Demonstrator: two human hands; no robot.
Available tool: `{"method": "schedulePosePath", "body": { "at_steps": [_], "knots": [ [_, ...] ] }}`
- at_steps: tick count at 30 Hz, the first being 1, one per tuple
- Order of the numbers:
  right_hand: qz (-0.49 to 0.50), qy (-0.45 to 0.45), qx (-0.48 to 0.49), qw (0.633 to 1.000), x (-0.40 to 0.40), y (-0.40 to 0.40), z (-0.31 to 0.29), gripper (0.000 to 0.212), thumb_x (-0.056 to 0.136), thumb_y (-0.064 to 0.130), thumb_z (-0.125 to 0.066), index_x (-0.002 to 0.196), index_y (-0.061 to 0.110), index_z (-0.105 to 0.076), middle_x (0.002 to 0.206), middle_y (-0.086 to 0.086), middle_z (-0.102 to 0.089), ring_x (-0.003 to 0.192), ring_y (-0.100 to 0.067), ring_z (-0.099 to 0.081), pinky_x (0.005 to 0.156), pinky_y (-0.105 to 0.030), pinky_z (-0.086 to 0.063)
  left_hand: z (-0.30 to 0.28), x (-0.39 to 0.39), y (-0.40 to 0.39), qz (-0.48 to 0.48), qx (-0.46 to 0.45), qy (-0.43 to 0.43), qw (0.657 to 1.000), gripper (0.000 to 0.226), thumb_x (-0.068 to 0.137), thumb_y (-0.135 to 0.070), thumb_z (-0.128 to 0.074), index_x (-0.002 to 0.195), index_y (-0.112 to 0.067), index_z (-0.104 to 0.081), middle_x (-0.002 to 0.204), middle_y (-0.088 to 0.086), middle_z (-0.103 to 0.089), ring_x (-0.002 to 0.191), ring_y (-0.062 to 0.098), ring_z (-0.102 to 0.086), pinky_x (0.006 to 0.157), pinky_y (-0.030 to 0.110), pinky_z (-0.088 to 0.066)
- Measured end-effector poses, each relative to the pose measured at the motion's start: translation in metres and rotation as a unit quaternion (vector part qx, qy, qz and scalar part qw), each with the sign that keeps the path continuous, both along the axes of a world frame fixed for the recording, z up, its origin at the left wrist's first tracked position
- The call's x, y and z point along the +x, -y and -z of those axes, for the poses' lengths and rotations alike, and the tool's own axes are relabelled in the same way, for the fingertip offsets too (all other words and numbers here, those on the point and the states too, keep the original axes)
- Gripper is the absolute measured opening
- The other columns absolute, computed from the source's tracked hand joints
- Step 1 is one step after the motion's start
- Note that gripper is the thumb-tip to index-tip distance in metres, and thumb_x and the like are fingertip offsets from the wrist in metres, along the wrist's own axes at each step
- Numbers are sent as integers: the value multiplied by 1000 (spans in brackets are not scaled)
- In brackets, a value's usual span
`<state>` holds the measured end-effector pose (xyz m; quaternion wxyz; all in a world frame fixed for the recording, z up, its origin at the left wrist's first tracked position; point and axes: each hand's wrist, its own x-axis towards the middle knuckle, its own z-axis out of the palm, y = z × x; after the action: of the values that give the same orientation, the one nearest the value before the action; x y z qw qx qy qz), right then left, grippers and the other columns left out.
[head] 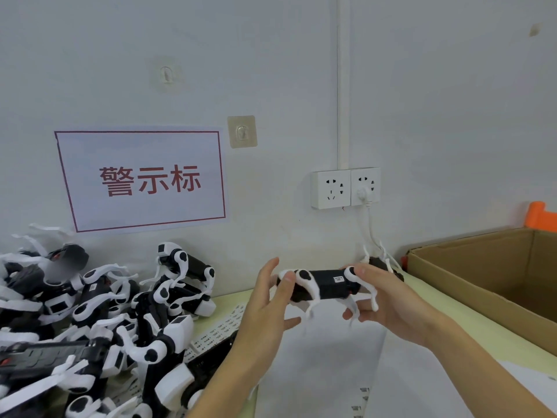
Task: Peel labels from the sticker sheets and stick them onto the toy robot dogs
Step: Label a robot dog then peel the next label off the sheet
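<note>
Gripping a toy robot dog (324, 286), both hands, left hand (268, 309) and right hand (388, 300), hover over a pale-green table (470, 315) by a white wall (437, 101).

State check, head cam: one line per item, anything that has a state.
Black-and-white toy robot dog: held off the table, lengthwise, small label on its body.
Left hand: thumb on the dog's end, fingers spread.
Right hand: grips the dog's other end.
Pile of black-and-white robot dogs: heaped, tangled.
White sticker sheets: flat on table, partly under the pile.
Brown cardboard box: open.
White double wall socket: right outlet plugged, left free.
</note>
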<state>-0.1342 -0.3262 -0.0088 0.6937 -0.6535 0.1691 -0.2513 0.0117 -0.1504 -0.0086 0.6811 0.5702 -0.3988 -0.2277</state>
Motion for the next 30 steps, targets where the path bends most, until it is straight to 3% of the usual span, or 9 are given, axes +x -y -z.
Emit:
{"method": "schedulePosePath", "body": {
  "at_steps": [3, 6, 8, 10, 14, 16, 19, 25, 30],
  "knots": [
    [88, -38, 59, 994, -11, 18, 17, 43, 91, 41, -65, 121, 10, -66, 99, -22, -68, 70, -38, -66, 62, -34, -50, 14, -12, 3, -48, 27, 186, 981, 51, 104, -45, -40, 149, -56, -17, 158, -24, -20, 136, -4, -38, 111, 31, -43],
    [205, -75, 85, 972, -22, 32, 30, 35, 93, 41, -65, 114, 13, -66, 92, -19, -62, 62, -37, -67, 65, -37, -52, 31, -32, 6, -56, 63, 434, 897, 55, 101, -47, -23, 147, -62, 1, 156, -39, 10, 133, -25, -16, 103, 10, -30],
    [257, -97, 80, 958, -27, 36, 34, 30, 93, 39, -64, 108, 13, -67, 90, -16, -62, 54, -31, -66, 64, -36, -52, 51, -39, 13, -34, 128, 534, 835, 54, 100, -44, -20, 151, -55, -5, 161, -29, 12, 142, -13, -15, 107, 14, -29],
    [282, -90, 100, 950, -32, 38, 35, 28, 94, 38, -63, 107, 13, -66, 84, -16, -68, 55, -31, -65, 69, -40, -50, 68, -39, 17, -4, 199, 563, 802, 49, 105, -39, -26, 153, -46, -19, 165, -20, 4, 148, -2, -13, 114, 20, -20],
    [334, 38, 199, 920, -40, 47, 35, 20, 97, 37, -61, 100, 17, -63, 90, -20, -71, 57, -34, -71, 62, -35, -53, 79, -29, 23, 16, 251, 538, 804, 39, 105, -33, -34, 143, -40, -42, 156, -18, -28, 145, -3, -17, 108, 14, -16],
    [379, 147, 254, 877, -44, 55, 34, 20, 100, 37, -56, 99, 16, -59, 96, -20, -70, 63, -32, -73, 68, -34, -58, 81, -26, 25, 15, 253, 539, 803, 39, 105, -34, -35, 142, -41, -43, 155, -19, -29, 145, -3, -17, 107, 14, -17],
    [412, 326, 299, 797, -55, 68, 32, 34, 105, 36, -44, 124, 10, -56, 118, -19, -67, 83, -29, -74, 83, -39, -59, 84, -26, 27, 19, 253, 539, 804, 38, 104, -36, -35, 141, -42, -43, 154, -19, -29, 144, -3, -18, 105, 14, -17],
    [359, 111, 118, 919, -53, 58, 38, 48, 103, 33, -38, 95, 5, -76, 96, -11, -78, 82, -25, -75, 73, -36, -47, 86, -26, 26, 15, 236, 537, 810, 38, 103, -37, -37, 140, -43, -43, 153, -20, -29, 142, -5, -20, 107, 15, -15],
    [290, -28, 7, 957, -38, 46, 38, 29, 94, 20, -52, 91, 9, -79, 88, -13, -77, 71, -23, -73, 65, -31, -46, 82, -27, 25, 19, 239, 535, 810, 39, 102, -35, -38, 140, -41, -44, 152, -20, -32, 142, -4, -22, 108, 17, -17]
  ]
}}
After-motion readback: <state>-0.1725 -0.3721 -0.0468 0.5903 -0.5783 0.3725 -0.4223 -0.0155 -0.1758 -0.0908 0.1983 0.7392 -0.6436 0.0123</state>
